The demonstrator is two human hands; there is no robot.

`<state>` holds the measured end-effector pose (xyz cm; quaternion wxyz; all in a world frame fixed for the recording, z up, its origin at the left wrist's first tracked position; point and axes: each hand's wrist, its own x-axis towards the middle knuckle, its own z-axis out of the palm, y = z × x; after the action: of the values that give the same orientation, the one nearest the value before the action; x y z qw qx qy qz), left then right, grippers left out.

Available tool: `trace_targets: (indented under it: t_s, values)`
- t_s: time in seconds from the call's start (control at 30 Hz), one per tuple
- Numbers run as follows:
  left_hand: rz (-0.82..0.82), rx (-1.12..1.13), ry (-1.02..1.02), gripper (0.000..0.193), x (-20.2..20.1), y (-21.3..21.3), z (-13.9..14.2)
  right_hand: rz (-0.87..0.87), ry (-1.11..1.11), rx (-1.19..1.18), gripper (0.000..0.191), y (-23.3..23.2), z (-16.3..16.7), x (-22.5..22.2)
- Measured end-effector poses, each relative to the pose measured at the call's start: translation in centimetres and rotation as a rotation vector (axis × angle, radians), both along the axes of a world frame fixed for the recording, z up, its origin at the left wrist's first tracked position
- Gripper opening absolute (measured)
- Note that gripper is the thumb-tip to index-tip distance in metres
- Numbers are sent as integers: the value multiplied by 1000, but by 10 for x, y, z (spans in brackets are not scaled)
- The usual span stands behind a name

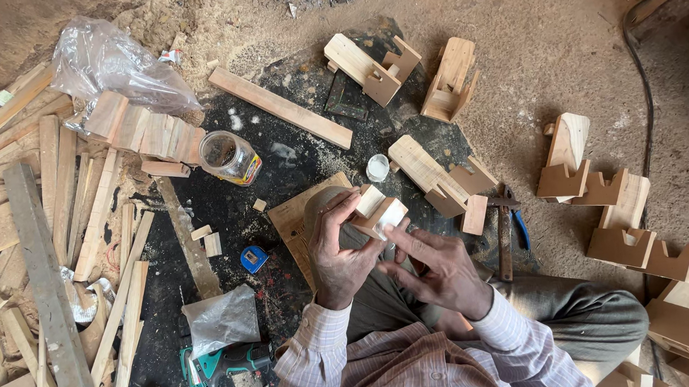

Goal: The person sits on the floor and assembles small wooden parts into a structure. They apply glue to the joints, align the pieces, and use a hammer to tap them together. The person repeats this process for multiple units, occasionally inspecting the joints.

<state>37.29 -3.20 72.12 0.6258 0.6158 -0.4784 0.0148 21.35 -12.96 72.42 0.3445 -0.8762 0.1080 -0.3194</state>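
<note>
Head view: left hand (334,254) pinches a small wooden block (377,213) just above the knee; right hand (438,266), fingers spread, touches its white-coated face. Best kept steady, spreading evenly.

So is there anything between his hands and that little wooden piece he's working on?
Nothing visible. The left hand grips the small wooden block assembly directly, and the right hand has its fingertips up against the piece's lower edge. The glass jar, the white lid and the hammer all lie on the floor, off to the sides.
</note>
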Motion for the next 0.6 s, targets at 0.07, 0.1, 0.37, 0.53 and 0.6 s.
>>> trace_targets:
  t_s: [0.07,0.1,0.37,0.53,0.6]
  values:
    - [5,-12,-9,65,0,1,0,-7,-56,-33,76,-1,4,0]
    - [12,-10,-11,65,0,1,-1,-73,-6,-106,76,-2,7,-1]
    - [-334,-139,598,64,-2,3,-16,51,-102,209,90,2,16,-10]
    - [-414,-215,597,67,-3,2,-24,143,13,361,103,11,11,-7]
    - [-409,-220,617,67,-4,3,-25,163,28,358,104,17,10,-7]
